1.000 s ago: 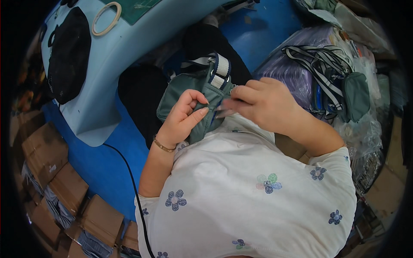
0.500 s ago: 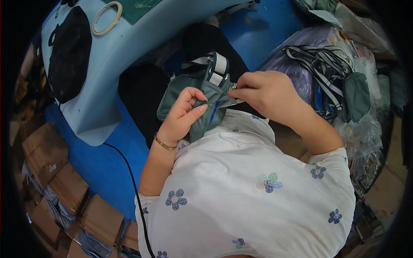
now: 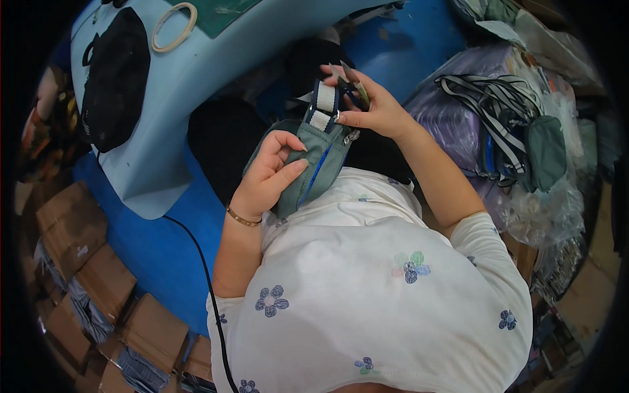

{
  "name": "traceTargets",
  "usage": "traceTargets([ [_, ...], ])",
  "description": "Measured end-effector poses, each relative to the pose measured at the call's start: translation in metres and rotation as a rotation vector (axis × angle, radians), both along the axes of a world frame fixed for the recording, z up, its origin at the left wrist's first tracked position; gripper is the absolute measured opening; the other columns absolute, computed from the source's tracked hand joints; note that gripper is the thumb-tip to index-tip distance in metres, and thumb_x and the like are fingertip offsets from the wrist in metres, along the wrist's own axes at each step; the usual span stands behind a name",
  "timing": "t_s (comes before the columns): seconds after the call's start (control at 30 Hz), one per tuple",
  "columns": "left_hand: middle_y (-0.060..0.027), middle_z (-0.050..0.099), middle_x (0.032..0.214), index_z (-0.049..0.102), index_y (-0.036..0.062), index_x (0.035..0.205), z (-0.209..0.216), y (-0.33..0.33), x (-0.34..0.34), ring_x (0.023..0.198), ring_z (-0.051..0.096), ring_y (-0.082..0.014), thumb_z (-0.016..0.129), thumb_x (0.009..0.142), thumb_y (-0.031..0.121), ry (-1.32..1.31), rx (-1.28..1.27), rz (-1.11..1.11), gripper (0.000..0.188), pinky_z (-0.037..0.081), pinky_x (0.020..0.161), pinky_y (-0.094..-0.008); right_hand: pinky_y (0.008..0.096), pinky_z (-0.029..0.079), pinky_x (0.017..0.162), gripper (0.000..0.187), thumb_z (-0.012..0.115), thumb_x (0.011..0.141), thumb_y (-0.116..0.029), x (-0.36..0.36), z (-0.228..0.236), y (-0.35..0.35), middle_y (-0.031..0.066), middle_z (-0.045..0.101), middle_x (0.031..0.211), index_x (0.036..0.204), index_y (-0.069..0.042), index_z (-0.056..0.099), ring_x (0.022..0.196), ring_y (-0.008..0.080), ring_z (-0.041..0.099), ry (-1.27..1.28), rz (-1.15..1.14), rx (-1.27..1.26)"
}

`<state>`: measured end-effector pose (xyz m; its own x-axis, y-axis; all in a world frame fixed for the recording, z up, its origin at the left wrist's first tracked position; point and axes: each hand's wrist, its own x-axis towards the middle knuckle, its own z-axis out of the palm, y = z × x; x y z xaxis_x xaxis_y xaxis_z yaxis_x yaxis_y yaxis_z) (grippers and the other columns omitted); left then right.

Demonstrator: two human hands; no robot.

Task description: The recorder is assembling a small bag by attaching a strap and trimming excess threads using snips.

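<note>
On my lap lies a small grey-green bag (image 3: 319, 144) with a blue zip line along its side and a white-and-navy striped strap (image 3: 325, 99) at its top. The thumb and fingertips of my left hand (image 3: 270, 171) are closed on the bag's fabric, left of the blue zip. A pair of small thread snips (image 3: 352, 86) is in my right hand (image 3: 375, 108), its pointed blades upward beside the strap. My right thumb reaches to the strap's lower end. A metal zip pull (image 3: 352, 137) hangs below that hand.
A light-blue table (image 3: 147, 177) at the left carries a black cloth bundle (image 3: 116, 82), a tape roll (image 3: 174, 27) and a green mat (image 3: 213, 14). More grey-green bags (image 3: 547, 152) with straps lie on plastic-wrapped stacks at the right. Cardboard boxes (image 3: 154, 331) stand lower left; a black cable (image 3: 200, 252) hangs nearby.
My right hand has moved up from the zip area to the strap, and the snips have swung from pointing at the bag to pointing up. My left hand keeps its hold on the bag.
</note>
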<state>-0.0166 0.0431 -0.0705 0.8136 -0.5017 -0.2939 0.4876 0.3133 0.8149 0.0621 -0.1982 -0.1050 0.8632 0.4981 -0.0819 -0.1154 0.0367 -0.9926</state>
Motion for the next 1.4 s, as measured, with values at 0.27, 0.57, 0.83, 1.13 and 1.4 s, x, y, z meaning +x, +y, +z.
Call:
traceTargets([
  [0.27,-0.0108,0.056,0.104,0.049,0.0033,0.110,0.039,-0.013,-0.010,0.092,0.057,-0.0241,0.076,0.070,0.012,-0.623,0.961,0.004,0.049,0.046,0.081,-0.0328,0.0284,0.044,0.087,0.036,0.070,0.080,-0.013,0.001,-0.026,0.007,0.0044,0.058,0.107,0.111,-0.005,0.053,0.098,0.0130,0.055,0.045,-0.204,-0.074],
  [0.57,-0.0092,0.057,0.098,0.051,0.0019,0.106,0.029,-0.015,-0.024,0.088,0.058,-0.0193,0.073,0.073,0.006,-0.608,0.907,0.170,0.040,0.045,0.078,-0.0272,0.0238,0.047,0.064,0.036,0.070,0.080,-0.012,0.001,0.001,-0.022,0.0025,0.059,0.096,0.112,-0.005,0.056,0.077,0.0132,0.057,-0.599,-0.207,-0.518],
  [0.83,-0.0069,0.055,0.102,0.050,0.0018,0.109,0.017,-0.012,-0.030,0.091,0.055,-0.0117,0.069,0.075,-0.004,-0.504,0.763,0.184,0.040,0.045,0.080,-0.0238,0.0275,0.047,0.051,0.027,0.072,0.066,-0.007,-0.032,0.077,-0.015,0.0016,0.057,0.078,0.092,-0.013,0.070,0.062,0.0168,0.059,-0.970,0.177,-0.662],
  [1.13,-0.0094,0.061,0.098,0.054,0.0030,0.104,0.008,-0.016,-0.034,0.088,0.061,-0.0220,0.071,0.071,0.001,-0.455,0.676,0.229,0.037,0.048,0.076,-0.0288,0.0270,0.046,0.050,0.028,0.067,0.063,-0.011,-0.033,0.086,-0.007,0.0012,0.054,0.076,0.091,-0.009,0.069,0.061,0.0159,0.056,-1.102,0.257,-0.671],
  [1.4,-0.0065,0.057,0.099,0.048,0.0020,0.109,0.014,-0.015,-0.031,0.092,0.056,-0.0115,0.068,0.074,-0.004,-0.282,0.491,0.242,0.041,0.045,0.081,-0.0228,0.0278,0.045,0.050,0.025,0.066,0.064,-0.012,-0.034,0.096,-0.005,0.0009,0.052,0.075,0.089,-0.009,0.069,0.062,0.0152,0.056,-1.105,0.261,-0.747],
])
